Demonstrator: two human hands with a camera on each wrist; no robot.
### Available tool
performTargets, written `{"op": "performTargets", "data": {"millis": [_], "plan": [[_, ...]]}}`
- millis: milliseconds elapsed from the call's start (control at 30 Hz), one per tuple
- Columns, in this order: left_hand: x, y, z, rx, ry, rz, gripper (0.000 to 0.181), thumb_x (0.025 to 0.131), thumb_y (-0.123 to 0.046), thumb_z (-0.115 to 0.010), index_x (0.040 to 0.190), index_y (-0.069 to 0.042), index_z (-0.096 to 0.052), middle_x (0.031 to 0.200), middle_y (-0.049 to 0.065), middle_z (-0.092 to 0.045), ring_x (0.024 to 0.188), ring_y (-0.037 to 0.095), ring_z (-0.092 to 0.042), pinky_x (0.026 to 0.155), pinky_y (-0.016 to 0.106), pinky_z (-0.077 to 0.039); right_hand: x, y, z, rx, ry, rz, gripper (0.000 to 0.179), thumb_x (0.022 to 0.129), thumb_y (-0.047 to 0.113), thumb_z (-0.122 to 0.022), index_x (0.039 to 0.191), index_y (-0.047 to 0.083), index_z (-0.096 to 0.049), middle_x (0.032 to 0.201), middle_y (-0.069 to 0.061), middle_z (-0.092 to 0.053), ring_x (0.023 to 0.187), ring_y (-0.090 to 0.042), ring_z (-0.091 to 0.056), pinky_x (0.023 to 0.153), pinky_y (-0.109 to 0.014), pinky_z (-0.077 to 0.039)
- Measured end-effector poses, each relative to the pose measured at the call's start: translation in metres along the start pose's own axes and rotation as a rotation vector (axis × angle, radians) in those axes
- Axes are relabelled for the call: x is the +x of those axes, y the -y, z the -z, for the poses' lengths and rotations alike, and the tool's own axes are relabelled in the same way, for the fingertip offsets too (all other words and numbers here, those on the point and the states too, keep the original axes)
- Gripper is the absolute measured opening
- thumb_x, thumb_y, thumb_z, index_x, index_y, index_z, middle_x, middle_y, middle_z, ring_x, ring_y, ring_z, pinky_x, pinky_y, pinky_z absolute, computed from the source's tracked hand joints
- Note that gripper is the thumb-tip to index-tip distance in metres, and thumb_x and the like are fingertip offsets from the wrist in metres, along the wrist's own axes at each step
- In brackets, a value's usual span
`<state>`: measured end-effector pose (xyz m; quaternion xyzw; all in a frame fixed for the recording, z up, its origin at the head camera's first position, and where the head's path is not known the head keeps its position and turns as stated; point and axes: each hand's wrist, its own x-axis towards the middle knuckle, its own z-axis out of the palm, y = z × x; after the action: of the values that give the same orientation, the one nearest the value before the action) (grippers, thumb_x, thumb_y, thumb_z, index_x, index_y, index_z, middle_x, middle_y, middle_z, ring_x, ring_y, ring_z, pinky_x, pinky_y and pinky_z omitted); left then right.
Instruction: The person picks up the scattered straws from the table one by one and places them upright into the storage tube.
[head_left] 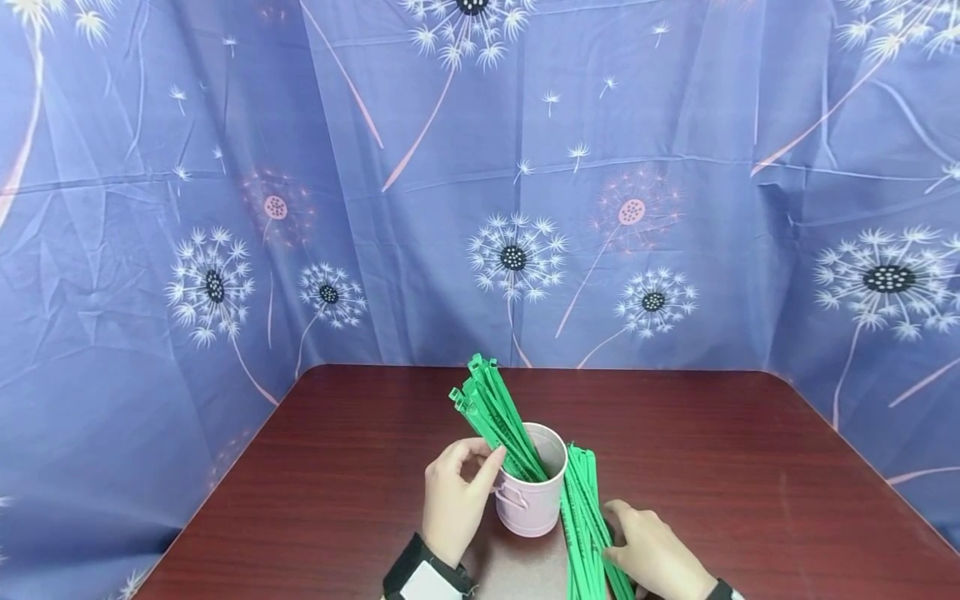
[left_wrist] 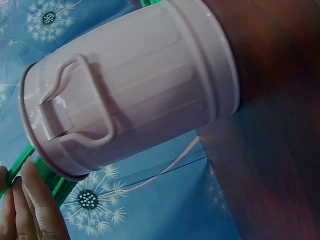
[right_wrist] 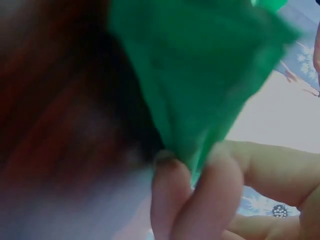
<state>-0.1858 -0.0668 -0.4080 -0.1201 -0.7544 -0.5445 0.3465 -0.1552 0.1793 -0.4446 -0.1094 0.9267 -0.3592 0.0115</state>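
A pale pink bucket (head_left: 529, 504) with a small side handle (left_wrist: 107, 117) stands upright on the table. Several green cable ties (head_left: 491, 412) lean out of it to the left, heads up. My left hand (head_left: 456, 500) is at the bucket's left rim, its thumb and fingers pinching green ties; in the left wrist view its fingertips (left_wrist: 37, 190) close round a thin green strip. To the right of the bucket lies a loose bundle of green cable ties (head_left: 581, 517). My right hand (head_left: 652, 546) pinches ties at that bundle's right edge, and the right wrist view shows green (right_wrist: 195, 75) tapering into its fingertips.
The dark red-brown wooden table (head_left: 360, 475) has rounded far corners. A blue curtain (head_left: 420, 250) with dandelion prints hangs behind it and along the sides. A greyish patch (head_left: 521, 571) lies on the tabletop in front of the bucket.
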Motion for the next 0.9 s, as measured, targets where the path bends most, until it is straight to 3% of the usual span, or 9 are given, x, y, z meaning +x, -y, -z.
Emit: {"op": "performTargets", "data": {"millis": [200, 367, 533, 633, 733, 800, 900], "plan": [[0.0, 0.001, 0.0, -0.036, 0.039, 0.066, 0.02, 0.086, -0.025, -0.076, 0.084, -0.006, -0.073, 0.075, -0.001, -0.069, 0.062, 0.004, -0.062, 0.045, 0.02, -0.055, 0.001, 0.001, 0.002, 0.039, -0.022, -0.01, 0.048, 0.077, 0.0, -0.072, 0.12, -0.016, -0.059, 0.07, -0.003, -0.061, 0.032, -0.013, -0.051, 0.03, -0.031, -0.048], [0.0, -0.001, 0.001, -0.04, 0.1, 0.173, 0.025, 0.086, -0.031, -0.075, 0.088, -0.007, -0.068, 0.071, -0.001, -0.069, 0.057, 0.004, -0.062, 0.043, 0.022, -0.056, 0.002, 0.003, 0.004, 0.063, -0.074, 0.018, 0.043, 0.078, 0.0, -0.072, 0.117, -0.015, -0.062, 0.069, -0.002, -0.063, 0.032, -0.012, -0.051, 0.03, -0.029, -0.047], [-0.001, -0.004, 0.003, -0.024, 0.19, 0.249, 0.035, 0.086, -0.041, -0.073, 0.076, -0.008, -0.07, 0.061, -0.001, -0.067, 0.051, 0.009, -0.062, 0.044, 0.022, -0.056, 0.002, 0.01, 0.008, 0.137, -0.164, 0.015, 0.045, 0.081, 0.001, -0.072, 0.122, -0.015, -0.062, 0.077, -0.004, -0.066, 0.035, -0.011, -0.052, 0.034, -0.028, -0.05], [-0.003, -0.006, 0.004, -0.029, 0.265, 0.257, 0.041, 0.087, -0.045, -0.07, 0.07, -0.007, -0.074, 0.059, 0.001, -0.069, 0.049, 0.012, -0.064, 0.045, 0.021, -0.056, 0.003, 0.021, 0.011, 0.178, -0.246, -0.028, 0.045, 0.082, 0.004, -0.074, 0.123, -0.013, -0.063, 0.082, -0.005, -0.067, 0.04, -0.012, -0.055, 0.037, -0.028, -0.052], [-0.005, -0.008, 0.002, -0.024, 0.315, 0.212, 0.043, 0.089, -0.045, -0.067, 0.069, -0.009, -0.077, 0.059, -0.002, -0.07, 0.051, 0.005, -0.063, 0.049, 0.019, -0.055, 0.002, 0.033, 0.011, 0.237, -0.329, -0.038, 0.043, 0.083, 0.008, -0.076, 0.121, -0.009, -0.067, 0.082, -0.003, -0.067, 0.045, -0.011, -0.056, 0.041, -0.029, -0.054], [-0.006, -0.011, 0.0, -0.05, 0.344, 0.179, 0.041, 0.09, -0.044, -0.066, 0.073, -0.009, -0.079, 0.062, -0.003, -0.072, 0.056, 0.003, -0.064, 0.052, 0.019, -0.054, 0.001, 0.041, 0.01, 0.27, -0.378, -0.011, 0.04, 0.082, 0.009, -0.078, 0.118, -0.005, -0.07, 0.082, -0.001, -0.067, 0.049, -0.009, -0.057, 0.043, -0.028, -0.054], [-0.008, -0.017, -0.002, -0.16, 0.395, 0.176, 0.039, 0.091, -0.041, -0.067, 0.088, -0.005, -0.081, 0.07, 0.002, -0.076, 0.063, 0.006, -0.069, 0.057, 0.021, -0.058, -0.001, 0.05, 0.006, 0.292, -0.426, 0.083, 0.035, 0.081, 0.008, -0.078, 0.113, -0.003, -0.073, 0.08, 0.004, -0.066, 0.053, -0.006, -0.056, 0.045, -0.027, -0.054]]}}
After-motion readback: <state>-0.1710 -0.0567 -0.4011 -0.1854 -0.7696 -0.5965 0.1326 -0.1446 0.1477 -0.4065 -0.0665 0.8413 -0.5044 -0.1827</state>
